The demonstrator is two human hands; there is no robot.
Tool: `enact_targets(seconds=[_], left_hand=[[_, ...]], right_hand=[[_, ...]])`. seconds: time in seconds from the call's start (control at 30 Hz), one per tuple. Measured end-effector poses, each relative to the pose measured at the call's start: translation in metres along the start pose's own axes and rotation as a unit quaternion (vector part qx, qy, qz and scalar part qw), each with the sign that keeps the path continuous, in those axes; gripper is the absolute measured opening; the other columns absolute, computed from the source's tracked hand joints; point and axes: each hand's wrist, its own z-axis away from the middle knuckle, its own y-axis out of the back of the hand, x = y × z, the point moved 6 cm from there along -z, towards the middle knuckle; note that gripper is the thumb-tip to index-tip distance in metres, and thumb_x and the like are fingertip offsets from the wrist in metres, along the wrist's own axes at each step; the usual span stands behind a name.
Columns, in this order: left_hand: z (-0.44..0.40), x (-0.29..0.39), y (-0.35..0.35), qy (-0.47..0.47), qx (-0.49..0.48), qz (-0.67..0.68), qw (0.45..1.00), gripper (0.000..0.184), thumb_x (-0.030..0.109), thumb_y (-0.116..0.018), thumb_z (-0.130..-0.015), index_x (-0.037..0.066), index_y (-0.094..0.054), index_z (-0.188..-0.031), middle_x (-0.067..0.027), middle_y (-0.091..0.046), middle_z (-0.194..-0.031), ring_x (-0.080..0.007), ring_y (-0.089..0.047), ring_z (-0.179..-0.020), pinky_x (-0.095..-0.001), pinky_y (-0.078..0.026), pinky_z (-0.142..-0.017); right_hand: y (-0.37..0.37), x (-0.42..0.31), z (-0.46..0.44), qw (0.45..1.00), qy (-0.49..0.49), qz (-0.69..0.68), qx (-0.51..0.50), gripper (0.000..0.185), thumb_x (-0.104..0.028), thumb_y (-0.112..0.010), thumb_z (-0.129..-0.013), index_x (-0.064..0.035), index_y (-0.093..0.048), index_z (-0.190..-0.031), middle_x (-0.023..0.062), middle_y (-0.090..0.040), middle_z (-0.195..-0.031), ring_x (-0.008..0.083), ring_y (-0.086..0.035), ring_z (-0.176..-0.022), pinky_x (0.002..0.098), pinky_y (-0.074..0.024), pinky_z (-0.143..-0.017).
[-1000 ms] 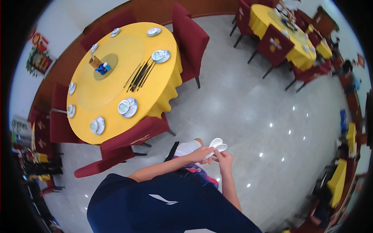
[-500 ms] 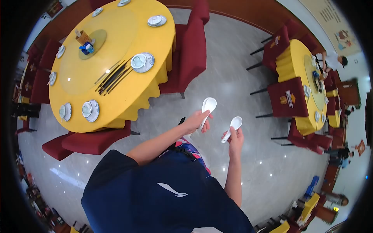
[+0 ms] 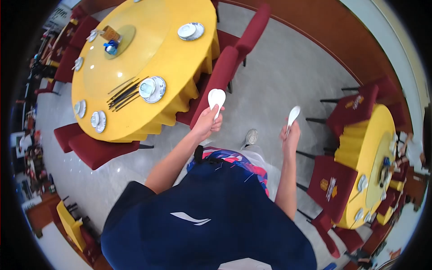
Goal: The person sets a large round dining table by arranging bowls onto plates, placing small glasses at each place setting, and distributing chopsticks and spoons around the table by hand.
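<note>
My left hand [image 3: 208,124] is closed around the handles of at least two white soup spoons [image 3: 217,96], nested with their bowls overlapping and facing up. Farther right, my right hand [image 3: 291,131] grips one white soup spoon [image 3: 294,115] by its handle, bowl pointing away from me. Both hands are in the air over the grey floor, apart from each other. The left one is nearest a maroon chair [image 3: 223,74] at the round table with the yellow cloth [image 3: 180,74]. Part of each spoon handle is hidden by my fingers.
On the yellow table, dark chopsticks [image 3: 123,95] lie beside a plate with a bowl [image 3: 153,89]. More place settings [image 3: 191,31] ring its edge, around a brown holder [image 3: 110,33]. At right, maroon chairs [image 3: 330,184] surround a second yellow table [image 3: 355,157], with a person beyond it.
My view has turned and shifted. The hands are farther apart: the left with its spoons is closer to the near table's chair, the right has moved outward with its spoon tilted more upright.
</note>
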Motion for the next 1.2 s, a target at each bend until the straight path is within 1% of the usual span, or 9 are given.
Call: enact_targets(seconds=[0.1, 0.23, 0.3, 0.37, 0.4, 0.47, 0.67, 0.9, 1.2], left_hand=[[-0.018, 0.033, -0.023, -0.049, 0.049, 0.059, 0.996, 0.03, 0.034, -0.039, -0.104, 0.008, -0.049, -0.115, 0.0019, -0.04, -0.062, -0.0065, -0.031, -0.047, -0.023, -0.024, -0.044], [-0.03, 0.061, -0.05, -0.113, 0.084, 0.118, 0.983, 0.032, 0.029, -0.035, -0.103, 0.005, -0.048, -0.12, -0.0009, -0.043, -0.063, -0.008, -0.033, -0.047, -0.0234, -0.024, -0.043], [-0.045, 0.073, -0.057, -0.125, 0.125, 0.097, 0.979, 0.033, 0.029, -0.037, -0.103, 0.004, -0.048, -0.122, -0.0011, -0.044, -0.063, -0.0077, -0.033, -0.047, -0.0232, -0.025, -0.044], [-0.069, 0.08, -0.057, -0.136, 0.144, 0.089, 0.976, 0.034, 0.029, -0.038, -0.104, 0.003, -0.047, -0.124, -0.001, -0.044, -0.063, -0.0078, -0.034, -0.048, -0.023, -0.026, -0.044], [-0.086, 0.08, -0.05, -0.133, 0.16, 0.109, 0.972, 0.034, 0.028, -0.039, -0.104, 0.002, -0.048, -0.124, -0.0008, -0.045, -0.063, -0.0077, -0.035, -0.049, -0.0228, -0.028, -0.045], [-0.121, 0.089, -0.035, -0.131, 0.167, 0.141, 0.967, 0.034, 0.028, -0.04, -0.104, 0.002, -0.048, -0.124, -0.0007, -0.045, -0.063, -0.0076, -0.035, -0.049, -0.0226, -0.028, -0.046], [-0.167, 0.156, 0.013, -0.163, 0.252, 0.214, 0.93, 0.033, 0.025, -0.036, -0.105, 0.001, -0.048, -0.125, -0.0019, -0.046, -0.064, -0.0066, -0.034, -0.05, -0.0223, -0.029, -0.047], [-0.157, 0.184, 0.016, -0.22, 0.379, 0.262, 0.86, 0.034, 0.024, -0.032, -0.106, 0.002, -0.044, -0.128, -0.0018, -0.047, -0.063, -0.0057, -0.034, -0.048, -0.0217, -0.028, -0.045], [-0.235, 0.183, -0.036, -0.277, 0.48, 0.318, 0.769, 0.034, 0.025, -0.033, -0.106, 0.002, -0.045, -0.128, -0.0024, -0.048, -0.063, -0.0071, -0.036, -0.048, -0.0225, -0.029, -0.046]], right_hand=[[-0.085, -0.093, -0.11, 0.986, 0.128, 0.065, -0.089, 0.024, -0.011, -0.047, -0.095, -0.0024, -0.054, -0.116, -0.001, -0.046, -0.068, 0.0071, -0.042, -0.056, 0.0219, -0.0366, -0.052], [-0.227, -0.162, -0.211, 0.893, 0.274, 0.287, -0.211, 0.035, -0.009, -0.044, -0.099, -0.0019, -0.048, -0.132, 0.0017, -0.057, -0.081, 0.0071, -0.053, -0.068, 0.0233, -0.0448, -0.061], [-0.303, -0.154, -0.254, 0.888, 0.25, 0.297, -0.248, 0.04, -0.004, -0.048, -0.091, -0.0054, -0.05, -0.131, 0.0141, -0.066, -0.086, 0.0239, -0.066, -0.073, 0.0359, -0.0528, -0.069], [-0.383, -0.127, -0.288, 0.812, 0.364, 0.357, -0.283, 0.035, 0.0, -0.051, -0.086, 0.0009, -0.053, -0.121, 0.0271, -0.064, -0.09, 0.0454, -0.063, -0.085, 0.0508, -0.05, -0.076], [-0.421, -0.109, -0.307, 0.788, 0.384, 0.372, -0.304, 0.025, -0.003, -0.052, -0.088, 0.0037, -0.054, -0.112, 0.0294, -0.064, -0.092, 0.0451, -0.063, -0.089, 0.0532, -0.0488, -0.077], [-0.484, -0.047, -0.354, 0.753, 0.342, 0.463, -0.317, 0.021, -0.011, -0.056, -0.09, 0.0034, -0.058, -0.104, 0.0283, -0.065, -0.092, 0.0433, -0.064, -0.089, 0.0527, -0.0494, -0.079], [-0.573, 0.077, -0.423, 0.706, 0.251, 0.56, -0.354, 0.023, -0.013, -0.053, -0.091, 0.0056, -0.052, -0.105, 0.0325, -0.064, -0.086, 0.0479, -0.063, -0.087, 0.0542, -0.051, -0.077], [-0.6, 0.113, -0.432, 0.663, 0.209, 0.609, -0.382, 0.028, -0.007, -0.047, -0.088, 0.0082, -0.042, -0.111, 0.0334, -0.064, -0.088, 0.047, -0.065, -0.085, 0.0526, -0.0536, -0.073], [-0.598, 0.153, -0.445, 0.681, 0.108, 0.524, -0.499, 0.035, -0.013, -0.059, -0.088, 0.0053, -0.039, -0.11, 0.0312, -0.064, -0.083, 0.0468, -0.065, -0.083, 0.052, -0.0529, -0.073]])
